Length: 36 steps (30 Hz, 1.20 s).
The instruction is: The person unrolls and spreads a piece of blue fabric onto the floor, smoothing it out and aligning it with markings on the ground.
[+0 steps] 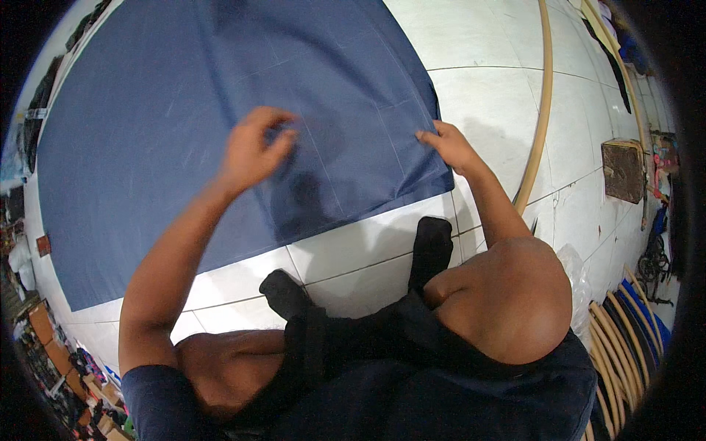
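Note:
A large dark blue sheet of cloth [132, 169] lies spread on the floor, with thin pale lines [318, 151] drawn on its right part. My left hand [254, 147] is over the cloth's middle, its fingers curved, slightly smeared by motion. Thumb and forefinger stand apart there, and I see nothing between them. At the cloth's right edge, my right hand [452, 145] pinches the border between thumb and fingers. A soft fold runs down the cloth beside my left hand.
White floor tiles [485, 95] surround the cloth. My feet in black socks [432, 239] are close to its near edge. A long curved tan strip [546, 95] lies to the right, with a worn brown block [623, 170] beyond it. Several tan strips [614, 345] lie at lower right; clutter [66, 353] lines the left.

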### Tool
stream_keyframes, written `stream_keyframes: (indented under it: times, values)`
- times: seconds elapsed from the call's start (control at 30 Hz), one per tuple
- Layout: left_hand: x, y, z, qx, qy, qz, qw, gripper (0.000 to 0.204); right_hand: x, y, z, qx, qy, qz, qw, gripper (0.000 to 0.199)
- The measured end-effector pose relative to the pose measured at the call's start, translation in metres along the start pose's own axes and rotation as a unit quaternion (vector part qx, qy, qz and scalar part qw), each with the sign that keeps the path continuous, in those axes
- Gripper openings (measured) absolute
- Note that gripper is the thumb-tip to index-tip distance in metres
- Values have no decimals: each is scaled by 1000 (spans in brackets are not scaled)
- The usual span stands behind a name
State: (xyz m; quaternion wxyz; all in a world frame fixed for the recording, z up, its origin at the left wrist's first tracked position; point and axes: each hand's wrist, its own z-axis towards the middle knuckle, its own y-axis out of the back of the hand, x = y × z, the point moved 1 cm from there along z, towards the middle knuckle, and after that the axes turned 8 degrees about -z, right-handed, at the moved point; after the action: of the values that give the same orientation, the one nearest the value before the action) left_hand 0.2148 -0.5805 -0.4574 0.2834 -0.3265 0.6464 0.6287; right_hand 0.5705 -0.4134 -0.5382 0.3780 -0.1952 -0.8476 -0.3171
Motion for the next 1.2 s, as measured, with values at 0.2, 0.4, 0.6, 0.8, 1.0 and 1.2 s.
stream_keyframes:
  times: [0.2,0.4,0.6,0.8,1.0,1.2]
  values:
    - [67,15,-52,22,115,260,958,85,-14,2,-8,-27,-4,-127,992,35]
    - [91,-20,-64,140,157,243,947,108,-56,24,5,-12,-15,-342,939,36]
    - [84,-21,-60,147,160,244,945,109,-2,2,-29,-117,-26,-374,920,42]
    - [73,-14,-61,171,185,257,933,106,3,-15,-31,-214,58,-352,909,34]
    - [81,-14,-60,144,167,243,945,107,-6,-8,-35,-197,33,-455,868,39]
    - [90,-8,-61,147,170,237,945,105,-34,-3,-33,-76,-15,-475,877,46]
